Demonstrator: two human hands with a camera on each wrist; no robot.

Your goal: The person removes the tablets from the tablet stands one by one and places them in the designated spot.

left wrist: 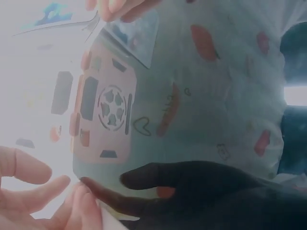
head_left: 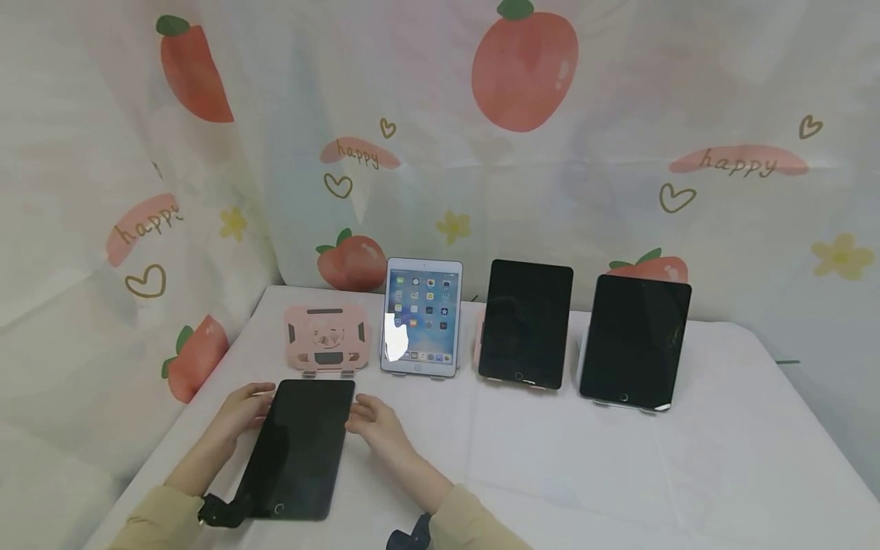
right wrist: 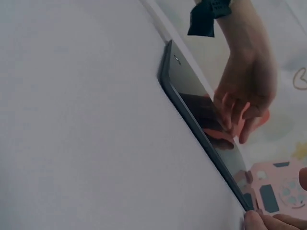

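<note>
The counter (head_left: 564,473) is covered in white, and faint creases can be seen across it. Toward its back edge a pink stand (head_left: 328,340) is set. Just in front of the pink stand, a black tablet (head_left: 299,451) is positioned; whether it is laid flat or slightly raised cannot be told. To the right of the pink stand, three more stands (head_left: 477,344) are lined up, largely hidden by the upright tablets (head_left: 525,325) propped on them, the nearest one lit.
</note>
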